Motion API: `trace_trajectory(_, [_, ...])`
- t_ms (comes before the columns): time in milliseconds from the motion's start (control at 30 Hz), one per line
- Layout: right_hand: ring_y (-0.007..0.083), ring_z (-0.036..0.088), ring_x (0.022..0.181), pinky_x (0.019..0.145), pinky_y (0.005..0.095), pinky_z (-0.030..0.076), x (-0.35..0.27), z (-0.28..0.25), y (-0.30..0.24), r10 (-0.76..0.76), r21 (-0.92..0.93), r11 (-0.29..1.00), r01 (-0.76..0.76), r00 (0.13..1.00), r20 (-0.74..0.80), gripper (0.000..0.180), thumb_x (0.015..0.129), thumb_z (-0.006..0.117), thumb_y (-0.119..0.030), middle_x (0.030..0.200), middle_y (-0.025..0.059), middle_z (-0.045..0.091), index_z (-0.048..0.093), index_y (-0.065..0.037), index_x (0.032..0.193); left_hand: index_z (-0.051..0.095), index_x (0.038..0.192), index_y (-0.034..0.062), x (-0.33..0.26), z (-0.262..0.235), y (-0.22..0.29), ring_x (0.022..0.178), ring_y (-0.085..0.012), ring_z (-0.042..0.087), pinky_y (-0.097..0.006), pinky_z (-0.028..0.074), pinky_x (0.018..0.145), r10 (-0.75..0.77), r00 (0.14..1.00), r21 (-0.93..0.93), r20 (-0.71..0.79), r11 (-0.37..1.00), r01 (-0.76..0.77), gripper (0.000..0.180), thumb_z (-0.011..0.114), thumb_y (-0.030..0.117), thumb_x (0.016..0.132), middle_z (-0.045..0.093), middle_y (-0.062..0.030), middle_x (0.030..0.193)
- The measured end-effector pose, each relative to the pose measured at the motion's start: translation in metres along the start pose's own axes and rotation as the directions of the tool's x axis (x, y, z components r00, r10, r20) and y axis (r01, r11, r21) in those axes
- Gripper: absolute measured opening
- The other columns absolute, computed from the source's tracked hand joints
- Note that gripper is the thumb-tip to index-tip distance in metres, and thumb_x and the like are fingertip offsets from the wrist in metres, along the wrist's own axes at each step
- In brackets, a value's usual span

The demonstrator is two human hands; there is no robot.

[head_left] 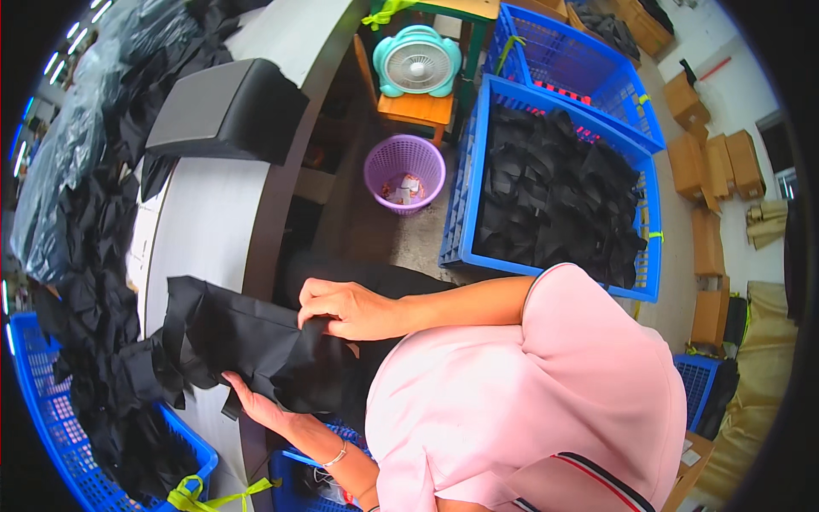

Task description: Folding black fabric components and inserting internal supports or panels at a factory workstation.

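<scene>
Between right fingers [312, 307] pinching one side and left fingers [239, 388] holding another lies black fabric [243, 333].

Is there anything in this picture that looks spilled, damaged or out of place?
Nothing looks clearly spilled or damaged. Only the long black fabric heap at left seems untidy: it trails, crumpled and unfolded, beside the white table into a blue crate.

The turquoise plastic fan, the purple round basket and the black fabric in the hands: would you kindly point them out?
Turquoise plastic fan [417, 67]: head view, middle of its front grille.
Purple round basket [404, 153]: head view, inner far wall.
Held black fabric [243, 331]: head view, its broad visible face.
</scene>
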State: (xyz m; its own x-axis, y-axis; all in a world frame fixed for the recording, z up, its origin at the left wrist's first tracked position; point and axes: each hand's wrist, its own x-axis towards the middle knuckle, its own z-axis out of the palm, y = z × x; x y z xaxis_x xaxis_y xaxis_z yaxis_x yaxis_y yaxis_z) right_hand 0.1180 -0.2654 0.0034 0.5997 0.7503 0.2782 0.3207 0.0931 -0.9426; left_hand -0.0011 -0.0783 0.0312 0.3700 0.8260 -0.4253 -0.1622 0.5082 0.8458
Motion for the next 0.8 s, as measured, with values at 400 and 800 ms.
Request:
trace_trajectory(400, [0.0155, 0.061, 0.101, 0.070, 0.0286, 0.052, -0.042, -0.027, 0.009, 0.403, 0.683, 0.621, -0.385, 0.904, 0.143, 0.090, 0.085, 0.078, -0.020, 0.124, 0.0158, 0.056, 0.024, -0.013, 0.156, 0.049, 0.140, -0.0033, -0.031, 0.045, -0.020, 0.124, -0.0277, 0.055, -0.039, 0.044, 0.107, 0.027, 0.985, 0.020, 0.170, 0.999, -0.031, 0.058, 0.057, 0.040, 0.102, 0.053, -0.0142, 0.141])
trace_trajectory(800, [0.0287, 0.063, 0.114, 0.103, 0.0482, 0.049, -0.172, -0.214, 0.175, 0.780, 0.828, 0.442, 0.345, 0.309, -0.545, 0.030, 0.090, 0.055, -0.005, 0.120, 0.0134, 0.067, 0.063, 0.000, 0.117, 0.048, 0.144, 0.0020, -0.005, -0.018, -0.085, 0.128, -0.0272, 0.056, -0.037, 0.050, 0.101, -0.200, 0.756, 0.419, 0.624, 0.902, -0.107, 0.046, 0.056, 0.022, 0.103, 0.051, -0.0134, 0.146])
